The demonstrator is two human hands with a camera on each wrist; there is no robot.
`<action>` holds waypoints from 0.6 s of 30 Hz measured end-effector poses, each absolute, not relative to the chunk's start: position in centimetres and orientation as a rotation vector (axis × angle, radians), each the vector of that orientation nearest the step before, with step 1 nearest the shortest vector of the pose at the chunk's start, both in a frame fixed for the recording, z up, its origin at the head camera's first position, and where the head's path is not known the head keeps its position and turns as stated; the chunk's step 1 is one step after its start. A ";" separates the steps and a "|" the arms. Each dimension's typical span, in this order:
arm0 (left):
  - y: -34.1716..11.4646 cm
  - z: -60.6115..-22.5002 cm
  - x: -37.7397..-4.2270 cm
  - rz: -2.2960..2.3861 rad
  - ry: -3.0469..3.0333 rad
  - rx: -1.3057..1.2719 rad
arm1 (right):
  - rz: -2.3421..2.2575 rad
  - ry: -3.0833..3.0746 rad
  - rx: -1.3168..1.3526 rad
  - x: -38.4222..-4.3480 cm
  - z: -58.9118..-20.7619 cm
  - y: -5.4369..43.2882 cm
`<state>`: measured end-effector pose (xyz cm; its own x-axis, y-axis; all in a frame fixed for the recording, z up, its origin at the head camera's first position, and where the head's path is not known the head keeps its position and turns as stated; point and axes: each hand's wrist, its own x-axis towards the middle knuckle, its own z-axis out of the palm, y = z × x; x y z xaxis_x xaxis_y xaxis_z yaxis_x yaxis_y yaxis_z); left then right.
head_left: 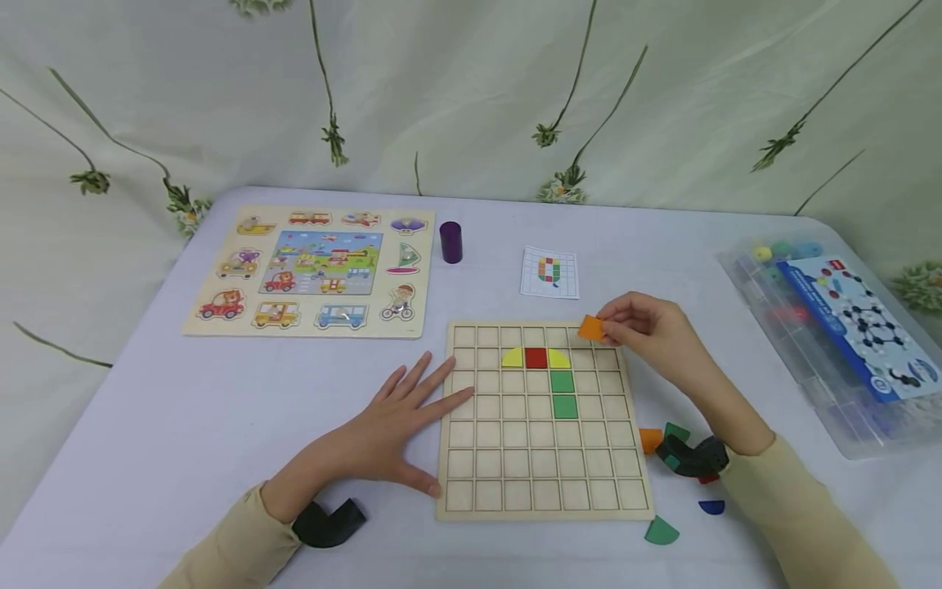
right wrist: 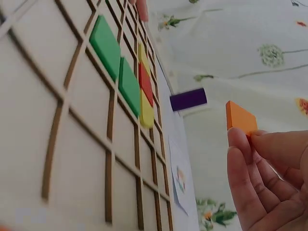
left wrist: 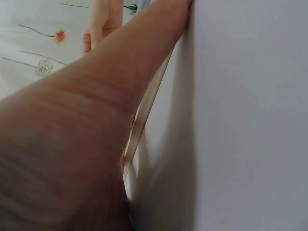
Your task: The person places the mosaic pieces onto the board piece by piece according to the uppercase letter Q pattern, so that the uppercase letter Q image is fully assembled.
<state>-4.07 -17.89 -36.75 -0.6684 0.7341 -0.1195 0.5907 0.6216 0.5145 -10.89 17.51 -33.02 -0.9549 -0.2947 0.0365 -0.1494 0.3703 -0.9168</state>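
Observation:
Between thumb and fingers, my right hand (head_left: 648, 327) pinches an orange square tile (head_left: 591, 328), raised over the upper right of a wooden grid board (head_left: 515, 483). In the right wrist view the orange tile (right wrist: 241, 118) stands on edge in the fingertips. My left hand (head_left: 397, 421) lies with fingers spread at the board's left edge. On the board, a red square (head_left: 536, 358) sits between two yellow quarter-round tiles (head_left: 513, 357). Two green squares (head_left: 563, 394) run down below the right yellow one. A pattern card (head_left: 549, 273) lies behind the board.
Loose pieces, among them a green quarter-round (head_left: 661, 531), a blue piece (head_left: 711, 507) and an orange one (head_left: 651, 440), lie right of the board. A vehicle puzzle (head_left: 309, 274) and a purple cylinder (head_left: 451, 243) stand at the back left. A plastic case (head_left: 839, 409) lies far right.

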 end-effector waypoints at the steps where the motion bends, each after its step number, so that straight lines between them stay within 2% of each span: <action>1: -17.9 -36.8 -4.1 0.634 2.530 1.069 | -1.658 2.446 -0.414 -11.0 -33.1 16.7; 9: -17.8 -36.9 -4.2 0.609 2.534 1.076 | -1.677 2.214 -0.498 -10.7 -34.4 12.1; 18: -17.9 -36.9 -4.1 0.605 2.539 1.076 | -1.489 2.338 -0.627 -9.9 -35.7 10.3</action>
